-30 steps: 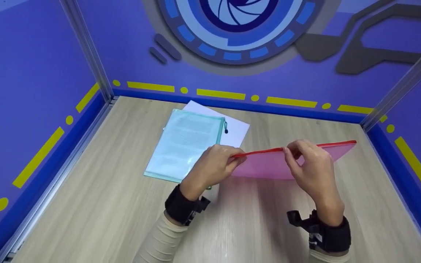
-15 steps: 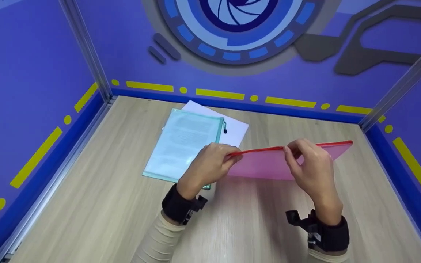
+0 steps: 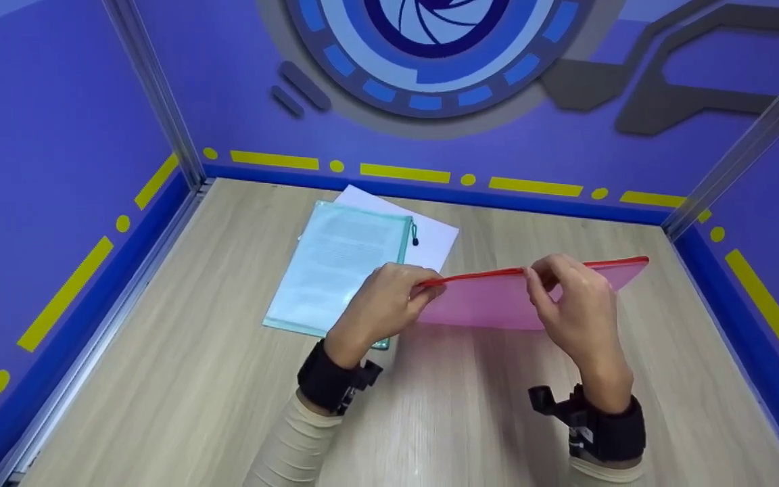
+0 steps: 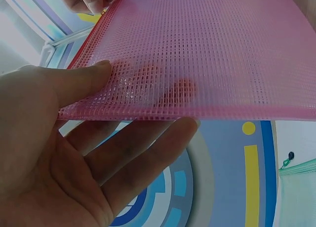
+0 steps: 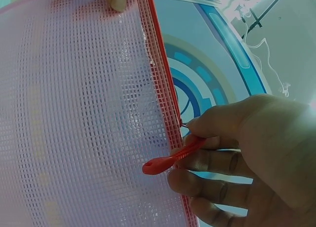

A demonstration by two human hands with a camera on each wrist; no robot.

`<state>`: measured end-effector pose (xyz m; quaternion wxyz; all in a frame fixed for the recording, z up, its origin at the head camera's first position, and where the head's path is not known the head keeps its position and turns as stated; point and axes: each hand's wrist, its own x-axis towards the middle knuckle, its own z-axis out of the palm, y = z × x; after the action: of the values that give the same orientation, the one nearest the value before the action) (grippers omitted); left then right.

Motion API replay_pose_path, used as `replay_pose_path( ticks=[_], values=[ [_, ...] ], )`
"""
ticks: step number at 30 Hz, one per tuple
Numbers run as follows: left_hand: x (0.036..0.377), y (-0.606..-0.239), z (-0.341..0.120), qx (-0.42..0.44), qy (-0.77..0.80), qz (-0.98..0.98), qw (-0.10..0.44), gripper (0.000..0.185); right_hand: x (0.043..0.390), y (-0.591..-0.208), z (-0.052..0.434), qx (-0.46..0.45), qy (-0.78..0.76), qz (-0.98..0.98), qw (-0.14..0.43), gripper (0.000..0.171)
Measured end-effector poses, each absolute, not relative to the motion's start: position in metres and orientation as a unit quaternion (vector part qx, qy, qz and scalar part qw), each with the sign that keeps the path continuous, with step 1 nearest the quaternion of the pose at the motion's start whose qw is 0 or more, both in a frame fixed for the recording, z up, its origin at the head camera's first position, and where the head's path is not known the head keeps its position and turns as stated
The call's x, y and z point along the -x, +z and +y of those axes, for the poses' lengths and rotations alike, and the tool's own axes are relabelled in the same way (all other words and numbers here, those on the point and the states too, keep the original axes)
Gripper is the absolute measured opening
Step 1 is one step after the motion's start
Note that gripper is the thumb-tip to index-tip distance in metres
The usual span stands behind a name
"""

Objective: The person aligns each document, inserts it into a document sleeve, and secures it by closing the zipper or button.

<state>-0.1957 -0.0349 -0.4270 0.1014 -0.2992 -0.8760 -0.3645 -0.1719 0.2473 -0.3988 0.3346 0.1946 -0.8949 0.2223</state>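
Pink mesh, red trim
The pouch [image 3: 498, 301] is pink grid mesh with a red zip edge and red pull tab [image 5: 165, 160]; the other pouch [image 3: 339, 267] is pale teal over a white sheet [image 3: 433, 237], on a light wood-grain surface [image 3: 227, 406].

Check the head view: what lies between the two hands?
Only the pink pouch: its red zipper edge spans from left hand to right hand.

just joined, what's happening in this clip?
A person holds a pink mesh zip pouch up off the wooden table with both hands. The left hand pinches the pouch's left end, thumb on top and fingers beneath. The right hand pinches the red zipper pull partway along the red zipper edge. Behind them, a light green zip pouch with printed paper inside lies flat on the table, on top of a white sheet.
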Motion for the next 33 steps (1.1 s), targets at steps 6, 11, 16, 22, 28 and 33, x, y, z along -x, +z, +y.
replay_pose_path(
  ticks=[6,11,16,22,28,33],
  values=[
    [0.196,-0.428,-0.035,0.302,-0.364,-0.875,0.101,0.021,0.172,-0.4,0.249,-0.198,0.227,-0.889,0.345,0.009],
    [0.196,-0.428,-0.035,0.3,-0.368,-0.875,0.101,0.022,0.172,-0.4,0.251,-0.2,0.227,-0.887,0.349,0.008],
    [0.197,-0.428,-0.037,0.298,-0.37,-0.874,0.101,0.022,0.172,-0.399,0.253,-0.196,0.23,-0.887,0.348,0.009],
    [0.198,-0.426,-0.039,0.298,-0.362,-0.877,0.106,0.023,0.173,-0.399,0.257,-0.184,0.231,-0.891,0.344,0.009],
    [0.198,-0.425,-0.04,0.297,-0.36,-0.878,0.106,0.022,0.173,-0.398,0.259,-0.183,0.227,-0.893,0.343,0.009],
    [0.199,-0.427,-0.04,0.296,-0.363,-0.876,0.11,0.019,0.173,-0.397,0.259,-0.189,0.225,-0.887,0.357,0.008]
  ],
)
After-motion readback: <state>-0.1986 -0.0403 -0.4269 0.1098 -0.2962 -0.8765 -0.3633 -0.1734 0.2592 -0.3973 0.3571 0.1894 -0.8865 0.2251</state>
